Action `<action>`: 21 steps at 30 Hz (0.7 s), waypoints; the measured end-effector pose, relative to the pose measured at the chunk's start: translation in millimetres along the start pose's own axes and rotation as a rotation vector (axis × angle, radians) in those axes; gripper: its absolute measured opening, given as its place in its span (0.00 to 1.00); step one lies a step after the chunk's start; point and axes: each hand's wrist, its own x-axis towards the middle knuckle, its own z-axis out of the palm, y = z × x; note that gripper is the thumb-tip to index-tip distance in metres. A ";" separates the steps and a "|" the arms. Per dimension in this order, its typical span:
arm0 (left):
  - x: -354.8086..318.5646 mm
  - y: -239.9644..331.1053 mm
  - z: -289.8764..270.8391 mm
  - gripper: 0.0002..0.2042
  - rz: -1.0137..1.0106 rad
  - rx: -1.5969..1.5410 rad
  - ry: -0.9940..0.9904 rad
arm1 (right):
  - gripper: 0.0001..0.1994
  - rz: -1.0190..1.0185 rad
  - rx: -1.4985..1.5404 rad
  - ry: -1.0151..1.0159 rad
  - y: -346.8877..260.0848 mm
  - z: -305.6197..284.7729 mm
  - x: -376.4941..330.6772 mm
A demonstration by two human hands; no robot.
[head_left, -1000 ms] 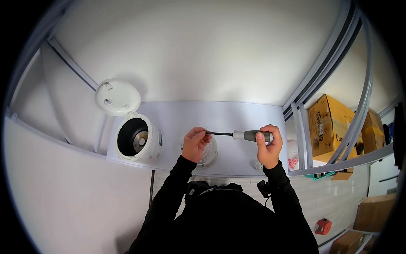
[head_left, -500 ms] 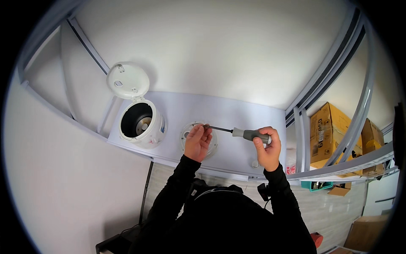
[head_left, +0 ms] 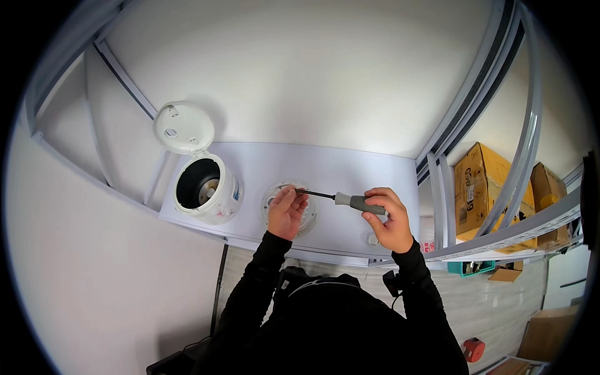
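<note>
A screwdriver [head_left: 342, 199] with a grey handle and a dark shaft lies nearly level above the table, its tip to the left. My right hand [head_left: 390, 222] is closed on the handle, thumb below and fingers over it. With a pinch, my left hand [head_left: 285, 214] holds the tip end of the shaft; any small part between those fingertips is hidden. Beneath the left hand a round white disc-shaped part [head_left: 308, 226] rests on the table, partly covered. Farther left stands a white rice cooker [head_left: 219, 211], its lid [head_left: 182, 130] raised and its dark inside showing.
The pale table [head_left: 350, 164] backs onto a white wall. A small round whitish piece [head_left: 374, 240] sits near its front right. Metal frame posts [head_left: 442, 200] rise at the right edge, with cardboard boxes [head_left: 470, 194] beyond. A teal bin [head_left: 470, 269] is lower right.
Both hands and the screwdriver appear slightly farther left, while the whole view has shifted a little. My right hand's fingers now lie farther over the handle, covering its end.
</note>
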 end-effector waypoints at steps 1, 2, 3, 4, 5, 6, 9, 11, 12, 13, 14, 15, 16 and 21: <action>0.6 -0.8 0.8 0.05 0.002 -0.005 0.008 | 0.15 0.023 0.007 -0.002 -0.6 1.0 0.4; 1.0 -1.7 1.2 0.05 0.003 -0.011 0.018 | 0.15 0.047 0.014 -0.005 -2.0 2.5 0.9; 2.9 -1.8 0.6 0.05 0.011 0.007 0.025 | 0.15 0.071 0.022 -0.008 -2.7 4.3 1.5; 5.9 -0.9 -0.2 0.05 0.020 0.025 0.031 | 0.16 0.084 0.027 -0.024 -2.6 6.2 2.1; 8.2 -0.9 -2.3 0.05 0.029 0.041 0.037 | 0.16 0.096 0.031 -0.040 -2.9 7.9 2.9; 9.5 -0.4 -5.0 0.05 0.014 0.076 0.035 | 0.16 0.109 0.035 -0.057 -2.8 8.9 3.7; 14.8 -0.7 -20.9 0.04 -0.042 0.212 0.043 | 0.15 0.080 -0.008 -0.046 2.7 11.9 8.3; 19.7 -2.0 -29.7 0.04 -0.100 0.349 0.067 | 0.16 0.144 0.038 -0.028 7.8 15.7 9.2; 19.9 -1.3 -31.9 0.04 -0.127 0.358 0.064 | 0.16 0.176 0.062 -0.018 10.2 17.1 10.0; 19.7 -0.4 -34.4 0.04 -0.153 0.366 0.060 | 0.16 0.189 0.069 -0.015 12.2 18.5 11.7; 19.8 1.3 -37.1 0.04 -0.182 0.374 0.056 | 0.16 0.203 0.076 -0.011 14.0 20.6 14.1; 22.1 1.9 -42.6 0.05 -0.177 0.451 0.043 | 0.16 0.217 0.082 -0.007 15.9 22.6 16.9; 25.8 2.1 -49.4 0.06 -0.173 0.529 0.030 | 0.16 0.234 0.080 -0.014 17.7 22.8 20.2; 36.2 5.0 -65.4 0.18 -0.011 1.053 -0.001 | 0.17 0.268 -0.036 -0.052 17.3 26.8 44.2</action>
